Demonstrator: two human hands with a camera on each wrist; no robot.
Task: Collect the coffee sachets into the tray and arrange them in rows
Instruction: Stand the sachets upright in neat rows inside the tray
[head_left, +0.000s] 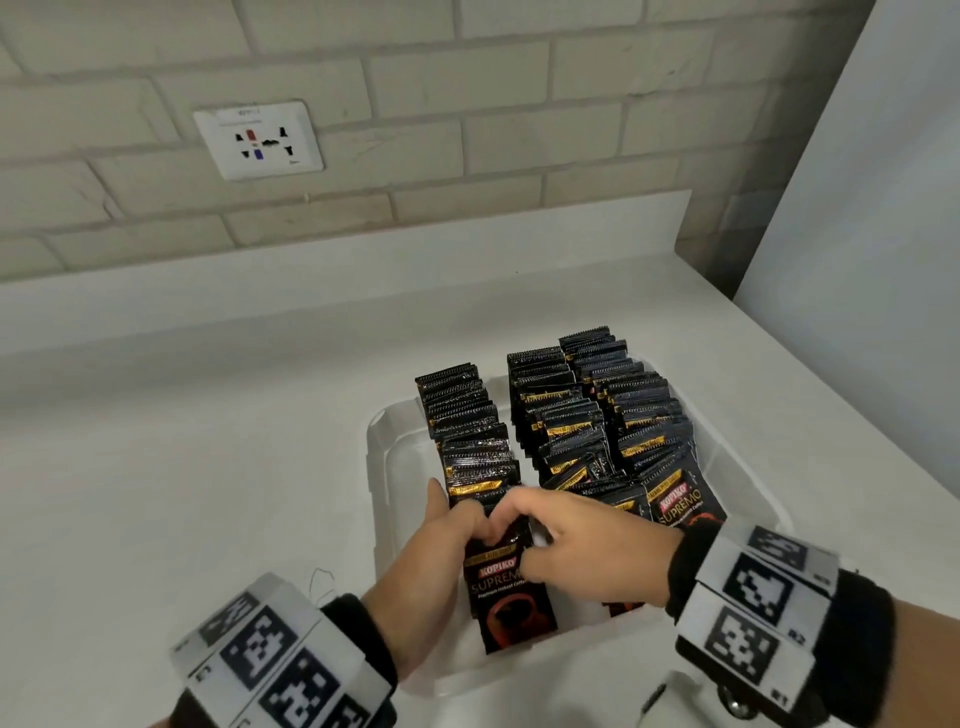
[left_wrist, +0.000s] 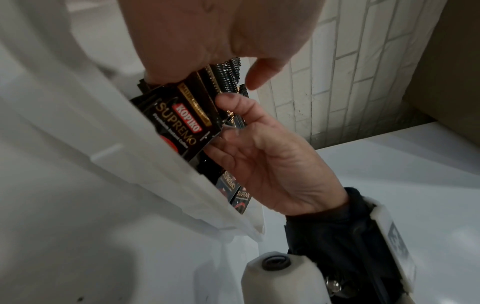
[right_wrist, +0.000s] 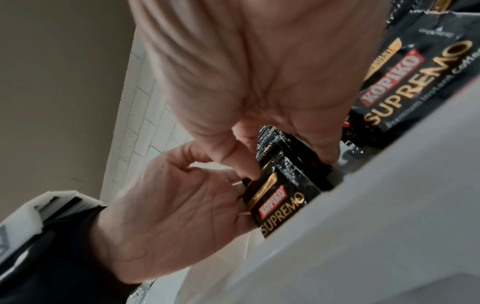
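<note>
While both hands meet at the near end of the left row (head_left: 470, 441), the left hand (head_left: 441, 551) braces that row's outer side, fingers curled on the front sachet (head_left: 511, 587). The right hand (head_left: 587, 545) pinches the same sachet's top edge, apparently to seat it upright against the row. All visible sachets stand in the tray (head_left: 375, 467) in three rows; the middle row (head_left: 556, 415) and right row (head_left: 644, 410) lean, probably needing squaring. The tray sits on the white counter (head_left: 182, 467).
</note>
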